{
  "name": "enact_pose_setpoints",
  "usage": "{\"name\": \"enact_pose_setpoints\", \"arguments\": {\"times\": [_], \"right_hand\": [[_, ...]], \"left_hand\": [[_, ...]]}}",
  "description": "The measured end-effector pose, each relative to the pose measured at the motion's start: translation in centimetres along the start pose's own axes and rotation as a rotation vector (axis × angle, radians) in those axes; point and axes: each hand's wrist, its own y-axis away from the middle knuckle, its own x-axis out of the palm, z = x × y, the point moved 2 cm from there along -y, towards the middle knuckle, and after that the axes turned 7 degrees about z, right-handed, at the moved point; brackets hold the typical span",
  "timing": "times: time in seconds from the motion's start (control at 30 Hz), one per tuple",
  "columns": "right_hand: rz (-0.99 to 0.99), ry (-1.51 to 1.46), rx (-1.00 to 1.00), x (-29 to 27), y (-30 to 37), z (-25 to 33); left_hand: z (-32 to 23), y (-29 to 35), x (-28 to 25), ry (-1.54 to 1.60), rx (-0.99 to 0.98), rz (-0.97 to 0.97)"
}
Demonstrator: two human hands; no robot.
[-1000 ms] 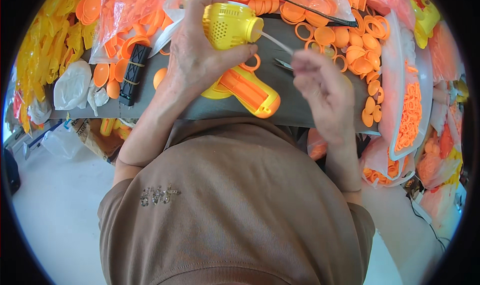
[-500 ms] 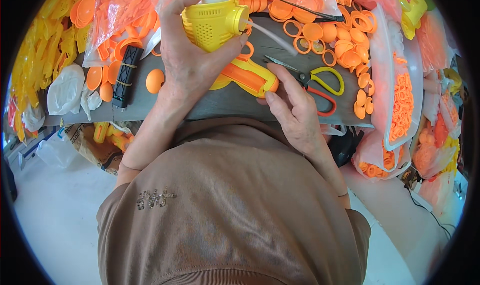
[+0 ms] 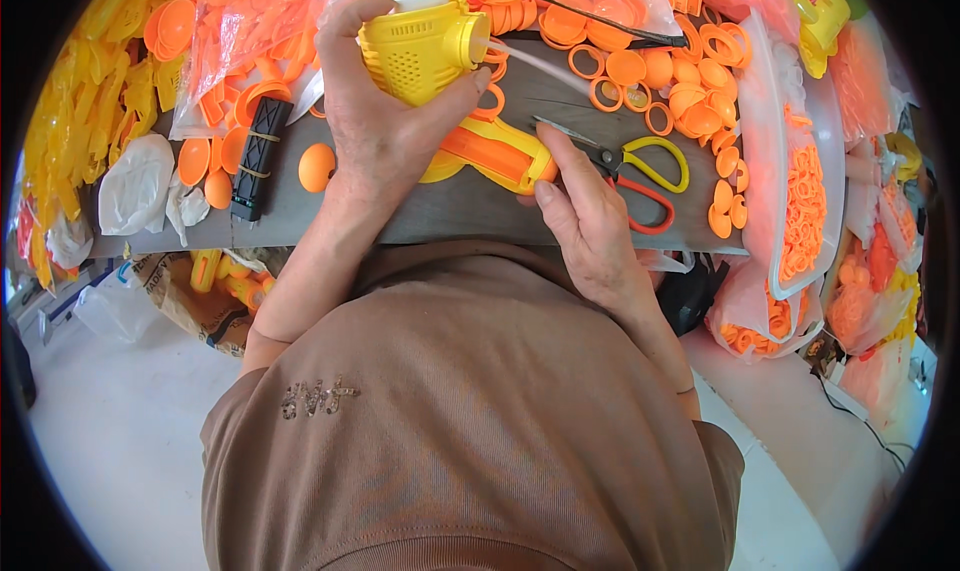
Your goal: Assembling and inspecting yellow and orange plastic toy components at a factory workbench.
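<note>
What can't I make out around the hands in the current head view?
All in the head view:
Left hand: most fingertips, hidden behind the yellow housing.
Right hand: lower fingers, hidden beneath the hand itself.
Pale strand: its far end, blurred.
Yellow parts: cut off by the picture's upper-left rim.

1 pair of scissors (image 3: 607, 158) on the table (image 3: 455, 213), right of the toy (image 3: 420, 56) — rings (image 3: 596, 78) behind, tub (image 3: 764, 166) farther right
</note>
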Motion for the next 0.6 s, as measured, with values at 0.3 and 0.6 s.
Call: {"name": "enact_pose_setpoints", "arguments": {"times": [0.3, 0.6], "right_hand": [[-0.101, 0.199, -0.092, 1.0, -0.4, -0.1], [-0.007, -0.072, 0.065, 0.6, -0.5, -1.2]], "left_hand": [[-0.2, -0.1, -0.1, -0.111, 0.083, -0.032], [0.1, 0.6, 0.0, -0.085, 0.117, -0.037]]}}
